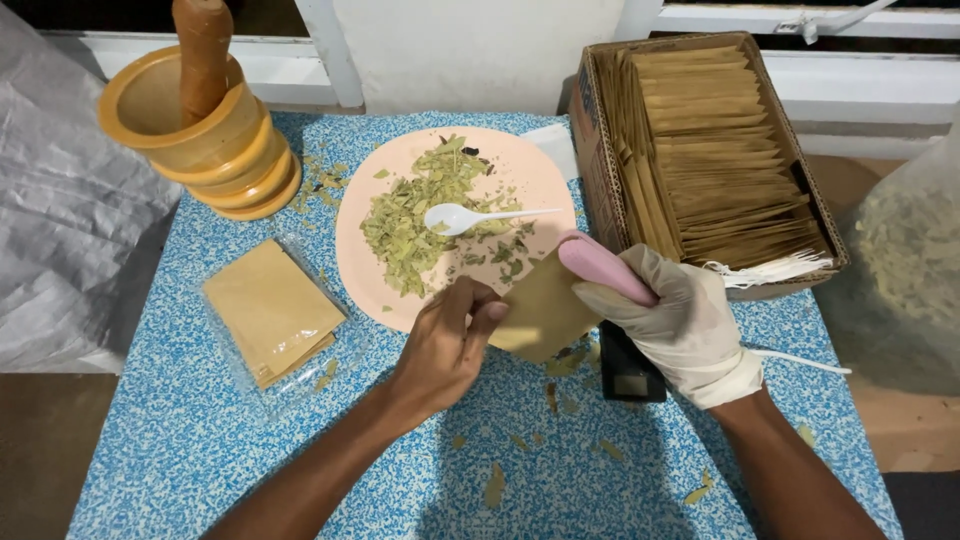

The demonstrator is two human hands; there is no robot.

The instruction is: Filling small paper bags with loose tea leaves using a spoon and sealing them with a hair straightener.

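My bare left hand (450,345) pinches the left edge of a small tan paper sachet (540,310) held above the table. My right hand (675,315), in a white glove, grips a pink handheld tool (603,266) whose end meets the sachet's upper right corner. Just behind them lies a pale pink plate (540,175) carrying a pile of crushed dried green leaves (415,225) and a white plastic spoon (465,217). A black object (630,372) sits on the table under my right hand.
A cardboard box (600,150) packed with several filled tan sachets stands at the right. A clear bag of empty tan sachets (270,310) lies at the left. A wooden mortar with pestle (205,125) stands far left. Leaf bits litter the blue speckled table (180,440). Plastic bags flank both sides.
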